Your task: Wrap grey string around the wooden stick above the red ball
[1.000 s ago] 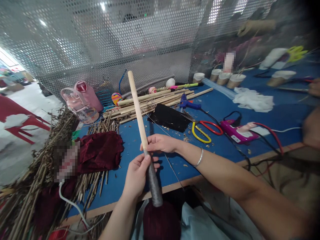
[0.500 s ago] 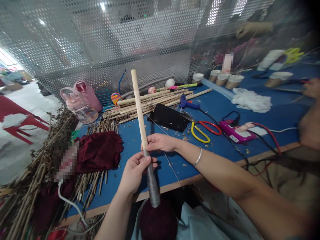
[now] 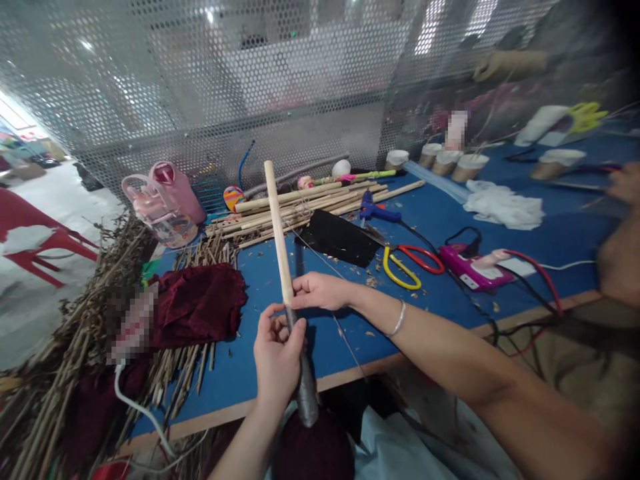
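A pale wooden stick (image 3: pixel 278 227) stands tilted in front of me, its bare upper part pointing away. Grey, tape-like wrapping (image 3: pixel 307 397) covers its lower part, which runs down to a dark maroon round bundle (image 3: pixel 313 452) at my lap. My left hand (image 3: pixel 280 353) is closed around the wrapped part, thumb along the near side. Just above it, my right hand (image 3: pixel 320 291) pinches the stick where bare wood meets wrapping. A thin strand (image 3: pixel 320 252) crosses the table behind; I cannot tell whether it joins the stick.
On the blue table (image 3: pixel 250 373) lie maroon cloth (image 3: pixel 200 303), a bundle of sticks (image 3: pixel 310 207), black cloth (image 3: pixel 340 237), scissors (image 3: pixel 403 267), a blue glue gun (image 3: pixel 377 210) and a purple power strip (image 3: pixel 475 267) with cables. Dry stalks (image 3: pixel 55 387) crowd the left. Another person's hand (image 3: pixel 625 183) is at far right.
The stick has come down a little towards me, its top lower. My left hand has turned and shifted slightly right, more over the wrapping; my right hand keeps its pinch, slightly lower.
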A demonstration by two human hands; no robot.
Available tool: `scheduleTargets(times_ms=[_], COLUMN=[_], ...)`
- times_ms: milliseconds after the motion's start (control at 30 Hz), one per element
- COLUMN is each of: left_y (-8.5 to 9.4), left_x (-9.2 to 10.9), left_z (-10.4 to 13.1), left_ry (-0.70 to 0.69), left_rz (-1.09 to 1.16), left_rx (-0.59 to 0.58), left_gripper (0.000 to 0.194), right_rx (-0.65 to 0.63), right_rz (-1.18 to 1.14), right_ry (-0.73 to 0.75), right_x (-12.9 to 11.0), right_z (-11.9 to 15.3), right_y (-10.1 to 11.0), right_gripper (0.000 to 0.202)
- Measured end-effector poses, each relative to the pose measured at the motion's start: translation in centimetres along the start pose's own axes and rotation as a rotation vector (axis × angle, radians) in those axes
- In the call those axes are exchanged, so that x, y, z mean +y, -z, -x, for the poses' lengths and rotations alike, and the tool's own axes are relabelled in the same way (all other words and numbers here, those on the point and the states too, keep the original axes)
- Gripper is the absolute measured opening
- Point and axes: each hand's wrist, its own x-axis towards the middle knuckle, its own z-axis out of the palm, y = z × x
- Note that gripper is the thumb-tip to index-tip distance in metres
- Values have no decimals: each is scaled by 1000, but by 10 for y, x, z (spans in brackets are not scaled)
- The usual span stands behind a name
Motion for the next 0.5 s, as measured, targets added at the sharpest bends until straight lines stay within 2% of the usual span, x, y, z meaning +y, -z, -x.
scheduleTargets(times_ms=[167, 333, 500], left_y=[0, 1, 1], left_x=[-2, -4, -3], left_z=[0, 2, 3], left_ry=[-20, -47, -52], left_rz=[-7, -6, 4], left_rx=[-2, 30, 19], left_gripper=[37, 37, 33], right_rx=[-5, -82, -181], right_rz=[-4, -28, -9], right_ry=[12, 5, -30], right_x=[4, 8, 1], right_z=[-1, 0, 5], right_y=[1, 4, 7], right_gripper=[38, 38, 38])
